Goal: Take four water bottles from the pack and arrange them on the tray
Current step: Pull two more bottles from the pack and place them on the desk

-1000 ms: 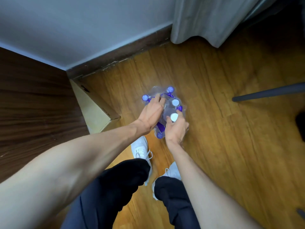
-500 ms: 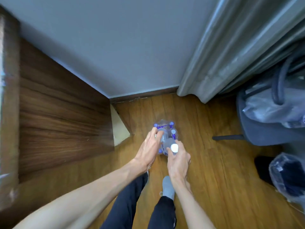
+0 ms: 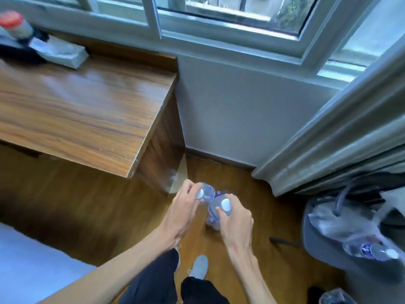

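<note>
A glossy wood-grain desk [image 3: 83,110] juts out up-left of the hands, its square corner close above them; bare plank floor [image 3: 258,216] opens to their right, before a grey pleated curtain [image 3: 341,132]. Left hand [image 3: 184,213] grips one clear, white-capped bottle [image 3: 205,192]; right hand [image 3: 235,222] grips a second bottle [image 3: 219,208], the two touching. The pack is hidden beneath.

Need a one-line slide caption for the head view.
Left hand and right hand each hold a water bottle by its neck above the wooden floor, beside a desk.
</note>
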Tool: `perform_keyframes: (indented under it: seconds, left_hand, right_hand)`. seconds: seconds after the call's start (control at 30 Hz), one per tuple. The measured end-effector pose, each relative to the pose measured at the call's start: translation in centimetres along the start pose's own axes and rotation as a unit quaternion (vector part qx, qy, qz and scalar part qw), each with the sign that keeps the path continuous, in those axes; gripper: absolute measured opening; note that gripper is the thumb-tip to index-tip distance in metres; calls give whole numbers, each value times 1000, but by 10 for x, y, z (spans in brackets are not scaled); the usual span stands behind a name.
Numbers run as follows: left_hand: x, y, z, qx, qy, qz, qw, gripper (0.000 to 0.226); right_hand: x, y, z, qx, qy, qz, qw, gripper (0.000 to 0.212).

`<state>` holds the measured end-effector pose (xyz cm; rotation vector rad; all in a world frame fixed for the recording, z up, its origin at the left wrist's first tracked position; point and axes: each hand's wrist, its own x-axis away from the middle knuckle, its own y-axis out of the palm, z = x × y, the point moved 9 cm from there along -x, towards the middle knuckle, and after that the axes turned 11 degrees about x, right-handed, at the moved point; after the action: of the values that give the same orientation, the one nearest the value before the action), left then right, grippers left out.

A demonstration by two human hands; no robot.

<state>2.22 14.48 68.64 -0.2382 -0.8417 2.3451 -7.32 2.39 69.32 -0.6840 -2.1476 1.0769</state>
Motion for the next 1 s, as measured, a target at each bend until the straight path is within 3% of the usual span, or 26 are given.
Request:
perform_keyframes:
  seconds: [0.27,0.63,1.0]
  left_hand:
    - [69,-123,-29,38,-69,134,988,24]
    - [153,-318,-137,21,-158,259,953,20]
    - [185,-491,-256,12,-250,341,906,26]
  right_hand:
    - [51,13,-127,92,-156,-101,978,28]
    - [132,123,-351,105,-291,-201,930,19]
    - [174,212,-574,158,-441,-203,860,24]
